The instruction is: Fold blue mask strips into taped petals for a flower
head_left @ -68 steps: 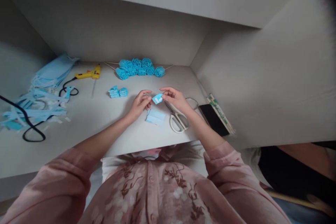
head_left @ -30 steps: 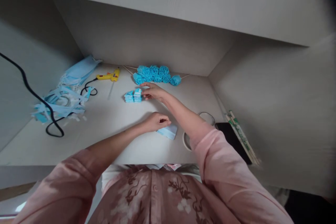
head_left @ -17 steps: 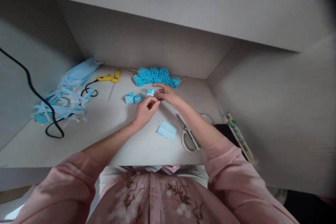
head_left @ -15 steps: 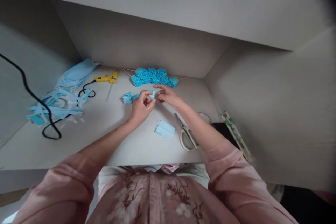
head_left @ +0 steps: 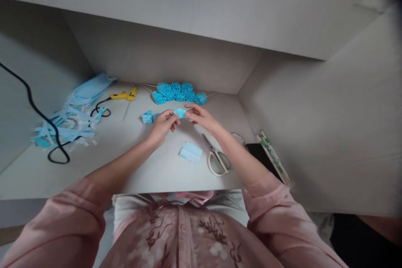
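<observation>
Piece (head_left: 180,113) between left hand (head_left: 164,125) and right hand (head_left: 202,118), flowers (head_left: 175,88) behind, glue gun (head_left: 124,95) left, scissors (head_left: 214,149) front right

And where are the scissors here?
In the head view, the scissors lie on the table, right of the light-blue piece and near the right forearm.

This looks like a craft workspace: grey walls (head_left: 163,54) border a pale tabletop (head_left: 150,178) bearing a yellow glue gun (head_left: 121,95), scissors (head_left: 215,160), light-blue scraps (head_left: 67,130) and blue artificial roses (head_left: 176,92).
</observation>
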`<state>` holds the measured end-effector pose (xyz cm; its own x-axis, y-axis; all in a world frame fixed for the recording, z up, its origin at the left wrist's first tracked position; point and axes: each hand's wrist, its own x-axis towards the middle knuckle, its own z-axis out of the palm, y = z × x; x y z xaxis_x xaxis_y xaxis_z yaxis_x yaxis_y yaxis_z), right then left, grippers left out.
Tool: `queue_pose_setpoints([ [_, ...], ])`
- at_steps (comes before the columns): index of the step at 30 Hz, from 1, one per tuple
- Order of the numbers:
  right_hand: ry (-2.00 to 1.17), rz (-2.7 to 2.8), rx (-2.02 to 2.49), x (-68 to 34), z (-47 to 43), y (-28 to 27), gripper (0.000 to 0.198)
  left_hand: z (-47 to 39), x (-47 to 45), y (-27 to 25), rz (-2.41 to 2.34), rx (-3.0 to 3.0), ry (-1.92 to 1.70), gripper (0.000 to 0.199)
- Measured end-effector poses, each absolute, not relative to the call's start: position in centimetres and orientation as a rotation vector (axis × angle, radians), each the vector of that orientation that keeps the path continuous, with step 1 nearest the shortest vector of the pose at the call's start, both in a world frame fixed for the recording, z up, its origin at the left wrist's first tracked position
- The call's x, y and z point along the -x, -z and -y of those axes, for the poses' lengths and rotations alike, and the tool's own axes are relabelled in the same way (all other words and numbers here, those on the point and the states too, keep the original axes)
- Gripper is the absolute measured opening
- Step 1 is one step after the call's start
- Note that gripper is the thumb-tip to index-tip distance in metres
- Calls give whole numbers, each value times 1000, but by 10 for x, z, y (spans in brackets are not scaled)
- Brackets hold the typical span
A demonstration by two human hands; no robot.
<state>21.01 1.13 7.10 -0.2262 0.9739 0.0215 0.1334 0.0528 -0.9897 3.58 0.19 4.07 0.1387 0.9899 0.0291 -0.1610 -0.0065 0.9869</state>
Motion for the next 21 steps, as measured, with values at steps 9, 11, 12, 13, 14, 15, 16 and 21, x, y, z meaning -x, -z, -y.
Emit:
queue_pose_setpoints([
  [9, -1373, 1381, 1115, -181, -52, -52, 19, -26, 34, -49, -1333, -1608, -1394, 25],
  [11, -1398, 1437, 1117, -172, -64, -51, 16, -37, 61, -40, -1518, -1873, -1439, 25],
  [12, -1400, 1475, 1120, -167, -70, -51, 13, -41, 71, -34, -1571, -2030, -1399, 25],
  [13, -1396, 1518, 1127, -162, -76, -51, 11, -44, 79, -27, -1585, -2162, -1329, 27],
  [14, -1385, 1563, 1136, -157, -82, -51, 9, -45, 84, -20, -1571, -2287, -1250, 27],
  [15, -1374, 1610, 1146, -151, -87, -51, 7, -45, 87, -13, -1542, -2407, -1157, 28],
  [16, -1360, 1662, 1153, -147, -92, -51, 5, -45, 89, -8, -1513, -2508, -1064, 28],
  [21, -1328, 1908, 1158, -130, -112, -46, 5, -41, 83, 5, -1475, -2766, -751, 29],
])
